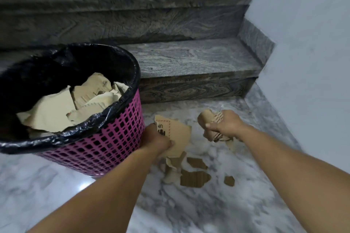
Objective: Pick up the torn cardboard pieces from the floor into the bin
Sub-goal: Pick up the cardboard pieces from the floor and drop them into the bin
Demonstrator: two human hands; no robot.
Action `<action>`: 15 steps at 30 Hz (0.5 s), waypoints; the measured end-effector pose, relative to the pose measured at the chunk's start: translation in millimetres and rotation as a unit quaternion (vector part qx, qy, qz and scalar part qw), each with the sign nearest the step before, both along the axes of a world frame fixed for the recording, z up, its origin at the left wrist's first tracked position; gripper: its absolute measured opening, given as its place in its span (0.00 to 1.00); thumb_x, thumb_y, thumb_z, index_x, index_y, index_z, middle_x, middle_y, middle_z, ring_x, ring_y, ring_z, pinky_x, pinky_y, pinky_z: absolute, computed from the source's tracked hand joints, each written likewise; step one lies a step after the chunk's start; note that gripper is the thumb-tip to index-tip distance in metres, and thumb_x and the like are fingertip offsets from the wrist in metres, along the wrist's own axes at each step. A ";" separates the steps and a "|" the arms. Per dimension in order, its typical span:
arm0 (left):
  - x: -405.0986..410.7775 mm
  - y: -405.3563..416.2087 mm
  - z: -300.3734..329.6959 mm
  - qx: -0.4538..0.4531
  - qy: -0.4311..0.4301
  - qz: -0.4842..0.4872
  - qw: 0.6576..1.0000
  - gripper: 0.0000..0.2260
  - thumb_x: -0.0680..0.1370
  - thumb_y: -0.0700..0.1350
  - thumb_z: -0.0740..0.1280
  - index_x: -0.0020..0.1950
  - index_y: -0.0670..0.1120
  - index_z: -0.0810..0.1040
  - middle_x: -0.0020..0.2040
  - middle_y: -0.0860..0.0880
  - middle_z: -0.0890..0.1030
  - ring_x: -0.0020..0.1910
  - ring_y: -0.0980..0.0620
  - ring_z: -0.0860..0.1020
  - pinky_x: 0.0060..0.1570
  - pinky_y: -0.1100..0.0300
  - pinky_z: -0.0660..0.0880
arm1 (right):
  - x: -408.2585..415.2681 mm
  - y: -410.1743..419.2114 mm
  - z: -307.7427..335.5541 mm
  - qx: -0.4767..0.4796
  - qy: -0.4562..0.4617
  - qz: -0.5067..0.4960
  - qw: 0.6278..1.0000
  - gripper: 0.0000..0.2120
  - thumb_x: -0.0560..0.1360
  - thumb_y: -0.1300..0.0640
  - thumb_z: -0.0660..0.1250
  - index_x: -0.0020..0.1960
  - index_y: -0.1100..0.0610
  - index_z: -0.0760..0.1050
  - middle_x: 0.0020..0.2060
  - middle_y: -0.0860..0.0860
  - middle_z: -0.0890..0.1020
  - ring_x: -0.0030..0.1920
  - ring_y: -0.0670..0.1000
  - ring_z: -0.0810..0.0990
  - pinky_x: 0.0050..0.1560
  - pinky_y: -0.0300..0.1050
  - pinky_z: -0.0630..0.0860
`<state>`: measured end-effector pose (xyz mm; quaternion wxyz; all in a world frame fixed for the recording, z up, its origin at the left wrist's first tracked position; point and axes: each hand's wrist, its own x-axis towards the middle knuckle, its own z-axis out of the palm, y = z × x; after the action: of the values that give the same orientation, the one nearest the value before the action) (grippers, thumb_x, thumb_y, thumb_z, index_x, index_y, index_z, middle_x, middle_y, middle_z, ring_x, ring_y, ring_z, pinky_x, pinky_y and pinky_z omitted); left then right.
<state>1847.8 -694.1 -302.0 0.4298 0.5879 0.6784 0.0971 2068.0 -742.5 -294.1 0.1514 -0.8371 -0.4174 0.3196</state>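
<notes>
Most of the torn cardboard already sits in the bin (113,128), a pink lattice basket lined with a black bag (98,119); I count a heap of pale pieces (62,108) reaching about halfway up its inside. What is left lies on the marble floor (227,204) just beside the bin, on its right. I judge the task well past halfway, with a last small cluster to clear.

My left hand (155,141) is curled around a printed piece (178,134), thumb and fingers pinching its lower edge right next to the bin's wall. My right hand (225,126), farther from the bin, grips a rolled or crumpled piece (210,119), fingers wrapped tight around it.

Below the left hand, a pale torn strip (171,170) rests on the floor; whether it hangs from the held piece I cannot tell. Beyond it, away from the bin, I see 3 darker brown scraps: 1 mid-sized (197,162), 1 larger (195,178), 1 small (229,181).

Behind the bin rise grey stone steps (189,58), and a pale wall (306,43) stands far to its right.
</notes>
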 end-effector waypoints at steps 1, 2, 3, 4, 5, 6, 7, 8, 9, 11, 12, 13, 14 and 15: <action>2.0 0.9 18.7 0.004 -0.007 0.003 1.000 0.23 0.67 0.42 0.78 0.59 0.45 0.74 0.54 0.49 0.78 0.57 0.46 0.77 0.54 0.59 0.74 | -0.2 -1.2 16.2 0.011 0.003 -0.010 1.000 0.26 0.69 0.43 0.75 0.51 0.62 0.71 0.45 0.56 0.76 0.49 0.56 0.78 0.45 0.50 0.76; 4.2 4.0 31.4 -0.001 -0.020 0.004 1.000 0.22 0.67 0.42 0.78 0.57 0.46 0.74 0.55 0.50 0.79 0.57 0.47 0.77 0.56 0.57 0.75 | -0.3 -0.7 29.3 0.021 0.020 -0.019 0.999 0.32 0.66 0.39 0.76 0.53 0.62 0.71 0.48 0.56 0.77 0.50 0.57 0.79 0.44 0.52 0.78; 7.5 6.3 45.0 -0.012 -0.043 0.003 0.999 0.21 0.68 0.41 0.78 0.57 0.46 0.74 0.55 0.49 0.79 0.57 0.47 0.77 0.59 0.55 0.75 | 4.1 3.7 36.1 0.037 0.043 -0.030 0.998 0.40 0.59 0.32 0.76 0.56 0.62 0.71 0.51 0.57 0.79 0.51 0.59 0.80 0.45 0.56 0.80; 10.4 7.9 59.9 -0.010 -0.070 0.001 0.998 0.21 0.69 0.39 0.77 0.57 0.45 0.73 0.54 0.48 0.79 0.56 0.47 0.77 0.59 0.54 0.75 | 14.9 11.3 35.8 0.056 0.058 -0.032 0.996 0.48 0.53 0.26 0.73 0.59 0.61 0.71 0.54 0.58 0.80 0.52 0.61 0.81 0.47 0.58 0.81; 11.2 9.2 77.2 0.012 -0.094 0.002 0.995 0.20 0.69 0.38 0.77 0.56 0.44 0.73 0.53 0.48 0.78 0.55 0.48 0.77 0.57 0.55 0.76 | 19.6 16.8 45.1 0.071 0.066 -0.030 0.995 0.52 0.52 0.25 0.70 0.62 0.61 0.71 0.57 0.59 0.79 0.52 0.62 0.82 0.47 0.60 0.81; 9.8 10.4 97.2 0.047 -0.111 -0.002 0.993 0.19 0.69 0.37 0.77 0.55 0.44 0.73 0.51 0.48 0.79 0.52 0.49 0.76 0.53 0.57 0.76 | 12.4 18.9 67.4 0.079 0.078 -0.027 0.993 0.49 0.57 0.27 0.70 0.64 0.63 0.70 0.58 0.60 0.79 0.52 0.63 0.82 0.48 0.61 0.82; 7.8 11.0 116.9 0.078 -0.116 -0.008 0.990 0.18 0.68 0.38 0.78 0.53 0.45 0.74 0.50 0.48 0.79 0.51 0.50 0.76 0.50 0.58 0.76 | -0.4 17.6 93.0 0.088 0.098 -0.025 0.991 0.42 0.64 0.32 0.69 0.63 0.65 0.70 0.57 0.61 0.80 0.50 0.63 0.83 0.48 0.62 0.82; 5.4 12.4 134.2 0.102 -0.119 -0.008 0.988 0.18 0.67 0.39 0.78 0.53 0.44 0.75 0.50 0.48 0.80 0.51 0.50 0.77 0.51 0.58 0.76 | -17.9 15.0 121.9 0.101 0.109 -0.027 0.989 0.33 0.71 0.39 0.69 0.61 0.66 0.69 0.55 0.62 0.80 0.47 0.63 0.84 0.47 0.63 0.82; -2.7 15.1 150.6 0.118 -0.129 -0.003 0.985 0.18 0.67 0.40 0.78 0.53 0.44 0.75 0.51 0.48 0.80 0.53 0.49 0.78 0.54 0.56 0.77 | -33.1 17.3 144.4 0.118 0.123 -0.034 0.985 0.26 0.76 0.46 0.67 0.59 0.67 0.69 0.52 0.64 0.81 0.44 0.63 0.85 0.45 0.62 0.82; -20.3 19.3 179.1 0.124 -0.153 0.012 0.980 0.17 0.68 0.40 0.78 0.52 0.45 0.75 0.51 0.48 0.80 0.54 0.49 0.79 0.57 0.53 0.78 | -57.4 24.6 173.7 0.155 0.178 -0.052 0.970 0.18 0.78 0.55 0.66 0.58 0.69 0.71 0.48 0.65 0.82 0.39 0.60 0.84 0.38 0.59 0.83; -30.7 22.2 190.3 0.125 -0.166 0.020 0.978 0.16 0.68 0.39 0.78 0.50 0.46 0.75 0.50 0.48 0.80 0.53 0.49 0.79 0.55 0.54 0.79 | -70.8 28.2 186.1 0.172 0.198 -0.047 0.964 0.14 0.78 0.57 0.66 0.57 0.69 0.73 0.44 0.64 0.82 0.35 0.58 0.83 0.35 0.57 0.83; -42.9 25.7 199.5 0.127 -0.175 0.027 0.976 0.15 0.68 0.38 0.77 0.49 0.46 0.75 0.50 0.48 0.81 0.51 0.49 0.80 0.50 0.55 0.80 | -83.8 32.4 196.0 0.189 0.209 -0.040 0.959 0.11 0.78 0.59 0.66 0.54 0.68 0.75 0.41 0.62 0.82 0.31 0.55 0.83 0.32 0.55 0.83; -58.2 29.8 207.8 0.131 -0.180 0.039 0.974 0.14 0.68 0.37 0.77 0.47 0.45 0.75 0.50 0.47 0.82 0.50 0.49 0.81 0.44 0.56 0.80 | -98.6 36.7 204.7 0.204 0.210 -0.034 0.956 0.08 0.78 0.60 0.66 0.51 0.67 0.76 0.39 0.61 0.82 0.29 0.54 0.82 0.29 0.53 0.82; -72.3 34.1 214.1 0.135 -0.183 0.053 0.972 0.14 0.68 0.37 0.78 0.47 0.45 0.76 0.50 0.47 0.82 0.49 0.48 0.82 0.41 0.57 0.79 | -111.1 41.3 211.1 0.215 0.210 -0.031 0.953 0.07 0.77 0.61 0.68 0.48 0.66 0.76 0.39 0.61 0.83 0.29 0.55 0.83 0.29 0.53 0.82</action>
<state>1775.5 -659.9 -87.8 0.4575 0.5763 0.5986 0.3167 1956.9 -701.1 -83.0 0.4216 -0.7112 -0.4092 0.3860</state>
